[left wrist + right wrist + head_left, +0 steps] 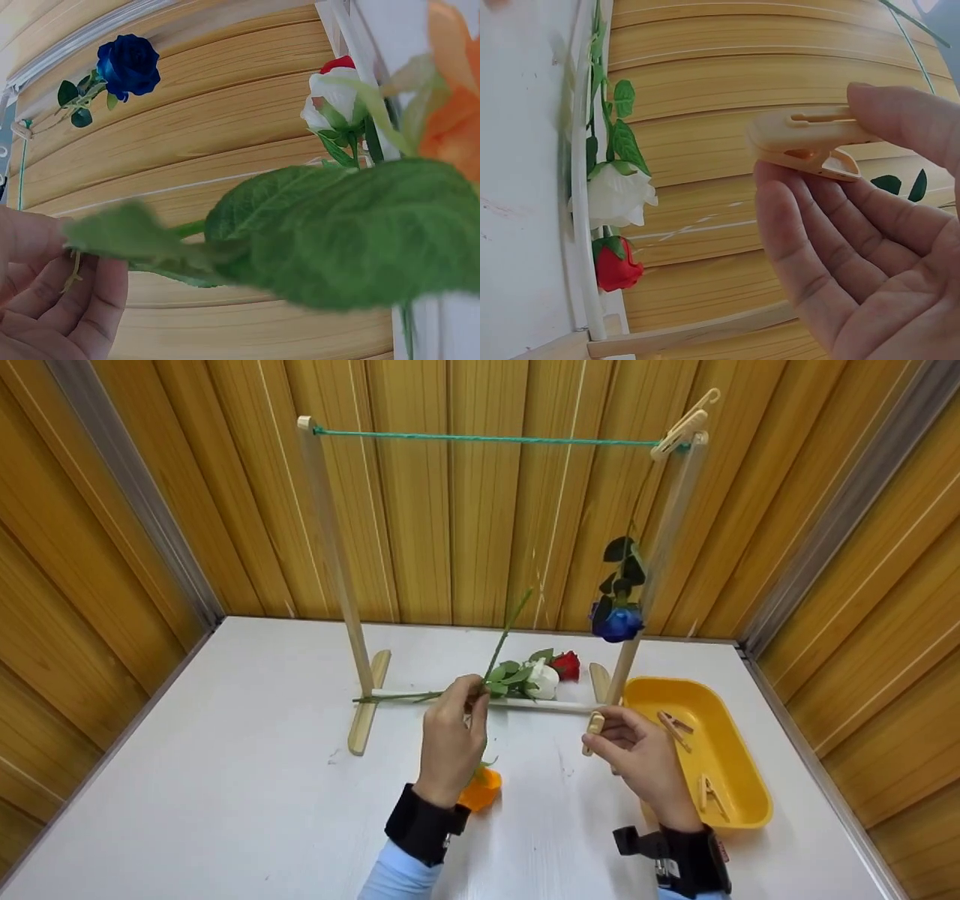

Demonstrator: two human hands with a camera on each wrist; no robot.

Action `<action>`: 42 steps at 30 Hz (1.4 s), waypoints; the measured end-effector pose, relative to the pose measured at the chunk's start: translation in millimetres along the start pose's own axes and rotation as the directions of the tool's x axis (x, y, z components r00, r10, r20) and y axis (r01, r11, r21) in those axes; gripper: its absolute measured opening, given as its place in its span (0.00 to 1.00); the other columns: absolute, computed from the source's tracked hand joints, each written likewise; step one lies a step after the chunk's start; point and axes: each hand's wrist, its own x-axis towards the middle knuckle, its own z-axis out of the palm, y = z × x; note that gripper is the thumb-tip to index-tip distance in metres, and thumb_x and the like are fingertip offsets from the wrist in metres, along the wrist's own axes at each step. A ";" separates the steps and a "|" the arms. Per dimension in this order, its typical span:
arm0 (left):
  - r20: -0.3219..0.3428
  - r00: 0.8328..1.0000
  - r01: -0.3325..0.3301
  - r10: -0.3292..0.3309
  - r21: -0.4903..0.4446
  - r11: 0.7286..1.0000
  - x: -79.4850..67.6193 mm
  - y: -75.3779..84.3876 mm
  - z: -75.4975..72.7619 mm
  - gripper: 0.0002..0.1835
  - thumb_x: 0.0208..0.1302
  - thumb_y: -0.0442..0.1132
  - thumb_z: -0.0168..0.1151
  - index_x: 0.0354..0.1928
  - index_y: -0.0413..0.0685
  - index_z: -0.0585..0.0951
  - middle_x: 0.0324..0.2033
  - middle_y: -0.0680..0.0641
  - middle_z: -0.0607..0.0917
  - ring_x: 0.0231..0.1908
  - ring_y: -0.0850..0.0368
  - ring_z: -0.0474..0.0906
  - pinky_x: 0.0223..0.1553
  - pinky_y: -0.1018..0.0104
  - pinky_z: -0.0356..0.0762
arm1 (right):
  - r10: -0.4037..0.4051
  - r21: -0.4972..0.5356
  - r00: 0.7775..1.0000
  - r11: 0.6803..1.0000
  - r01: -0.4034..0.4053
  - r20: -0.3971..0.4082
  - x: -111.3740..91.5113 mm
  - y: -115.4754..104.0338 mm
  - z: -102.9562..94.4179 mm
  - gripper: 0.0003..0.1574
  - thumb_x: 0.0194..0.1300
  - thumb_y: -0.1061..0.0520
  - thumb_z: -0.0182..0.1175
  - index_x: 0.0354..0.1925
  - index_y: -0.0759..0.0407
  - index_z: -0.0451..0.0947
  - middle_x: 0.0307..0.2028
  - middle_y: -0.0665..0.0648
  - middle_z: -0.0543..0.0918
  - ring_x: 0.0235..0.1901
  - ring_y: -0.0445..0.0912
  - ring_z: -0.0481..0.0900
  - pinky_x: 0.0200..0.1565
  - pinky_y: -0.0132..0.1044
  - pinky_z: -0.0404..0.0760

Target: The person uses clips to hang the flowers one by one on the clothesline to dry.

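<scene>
My left hand (454,739) pinches the green stem of an orange rose (480,790); its bloom hangs down below the wrist and the stem's end points up and away. Leaves of this rose (300,232) fill much of the left wrist view. In my right hand (641,750) a pale clothespin (594,733) is held between thumb and fingers, as the right wrist view shows close up. A blue rose (619,622) hangs head down from the green string (480,438), clipped by another clothespin (679,435) at the string's right end.
The string spans two wooden posts (330,540) of a frame. A white rose (541,681) and a red rose (566,665) lie by its lower bar. At right stands a yellow tray (739,765) holding clothespins (711,796). Wood-patterned walls surround the white table (225,795).
</scene>
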 end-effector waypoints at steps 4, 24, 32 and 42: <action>0.041 0.999 -0.014 0.014 -0.011 1.000 14.0 5.3 -0.9 0.06 0.69 0.24 0.63 0.43 0.39 0.79 0.33 0.46 0.84 0.31 0.57 0.80 0.34 0.66 0.82 | -0.025 -0.041 1.000 0.999 0.025 0.005 6.5 -12.1 -4.6 0.24 0.62 0.67 0.72 0.57 0.68 0.81 0.40 0.62 0.86 0.36 0.42 0.85 0.40 0.26 0.83; 0.255 0.963 -0.100 0.088 0.033 0.994 92.9 14.0 7.6 0.03 0.71 0.25 0.60 0.41 0.38 0.78 0.33 0.43 0.85 0.32 0.51 0.83 0.36 0.62 0.84 | -0.357 -0.170 0.915 0.906 0.389 0.191 75.4 -113.9 -45.5 0.22 0.64 0.69 0.69 0.56 0.71 0.79 0.46 0.65 0.87 0.38 0.35 0.86 0.44 0.24 0.83; 0.304 0.951 -0.061 0.048 0.032 0.998 121.8 13.6 21.8 0.02 0.73 0.27 0.58 0.38 0.37 0.77 0.30 0.41 0.85 0.28 0.52 0.80 0.32 0.61 0.81 | -0.380 -0.215 0.912 0.888 0.407 0.155 117.2 -156.4 -69.5 0.23 0.66 0.65 0.69 0.58 0.70 0.79 0.48 0.66 0.85 0.37 0.31 0.84 0.42 0.21 0.81; 0.361 0.931 0.045 -0.059 0.046 0.998 143.4 10.7 33.5 0.04 0.73 0.28 0.58 0.37 0.37 0.79 0.30 0.41 0.86 0.27 0.55 0.77 0.30 0.65 0.78 | -0.427 -0.284 0.899 0.853 0.437 0.101 153.6 -208.2 -83.5 0.21 0.64 0.64 0.72 0.54 0.68 0.82 0.37 0.43 0.86 0.33 0.31 0.84 0.39 0.20 0.80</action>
